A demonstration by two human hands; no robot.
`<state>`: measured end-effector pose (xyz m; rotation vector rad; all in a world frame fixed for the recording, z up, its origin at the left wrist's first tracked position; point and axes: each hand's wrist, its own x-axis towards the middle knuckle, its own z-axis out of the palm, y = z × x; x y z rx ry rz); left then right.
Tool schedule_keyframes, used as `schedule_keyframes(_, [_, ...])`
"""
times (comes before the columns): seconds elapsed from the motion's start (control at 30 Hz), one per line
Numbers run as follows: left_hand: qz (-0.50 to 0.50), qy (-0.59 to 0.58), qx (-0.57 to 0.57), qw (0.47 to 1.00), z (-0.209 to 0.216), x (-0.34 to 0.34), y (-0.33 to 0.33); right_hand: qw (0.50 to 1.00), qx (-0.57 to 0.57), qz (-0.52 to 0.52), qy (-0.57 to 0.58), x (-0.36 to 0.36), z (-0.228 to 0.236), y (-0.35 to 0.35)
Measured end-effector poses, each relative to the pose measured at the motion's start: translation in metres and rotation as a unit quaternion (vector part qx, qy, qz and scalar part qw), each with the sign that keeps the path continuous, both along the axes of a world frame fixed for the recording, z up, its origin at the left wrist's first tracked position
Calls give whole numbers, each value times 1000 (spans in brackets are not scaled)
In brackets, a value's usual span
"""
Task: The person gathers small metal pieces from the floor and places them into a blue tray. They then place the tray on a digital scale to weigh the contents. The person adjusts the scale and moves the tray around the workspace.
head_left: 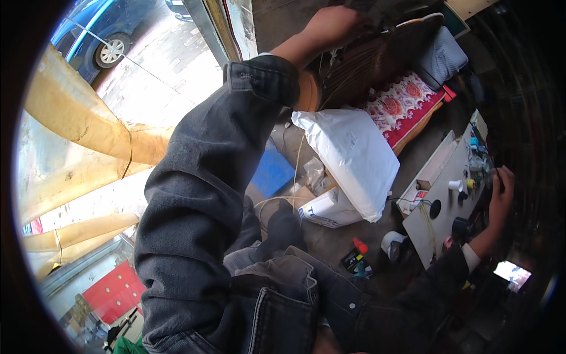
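Note:
My left arm, in a dark denim sleeve, stretches up across the middle. At its end my left hand point(336, 26) is raised against a dark background, with its fingers curled closed. Whatever may be in them is lost in shadow. At the far right my right hand point(500, 197) reaches beside a pale narrow tabletop point(420, 235), thumb and finger apart. Close to it on that top are small bottles and caps point(476, 154), a white spool-like piece point(456, 185) and a black round container point(461, 227).
A full white plastic sack point(354, 156) leans over a white printed box point(330, 209) ahead of me. Behind it stands a bench with a floral cushion point(392, 106). A lit screen point(512, 274) glows lower right. Yellowish rolled sheeting point(76, 124) hangs left; a blue car point(88, 35) is outside.

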<state>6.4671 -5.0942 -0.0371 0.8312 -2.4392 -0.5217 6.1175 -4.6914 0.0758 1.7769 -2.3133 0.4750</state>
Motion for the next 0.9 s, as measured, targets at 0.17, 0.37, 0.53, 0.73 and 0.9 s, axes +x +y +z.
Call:
schedule_keyframes(0.17, [23,62,-103,992,-13,-5,5,938,-157,-82,297,11,0,5])
schedule_keyframes(0.37, [-33,283,-105,953,-47,-28,63,904,-274,-119,305,39,32,34])
schedule_keyframes(0.53, [-19,257,-69,964,-51,-39,63,943,-227,-105,220,79,47,67])
schedule_keyframes(0.73, [73,42,14,996,-53,-48,3,951,-123,-112,262,93,65,70])
schedule_keyframes(0.9, [110,113,-156,975,-69,-64,-93,929,-188,-130,290,52,48,32])
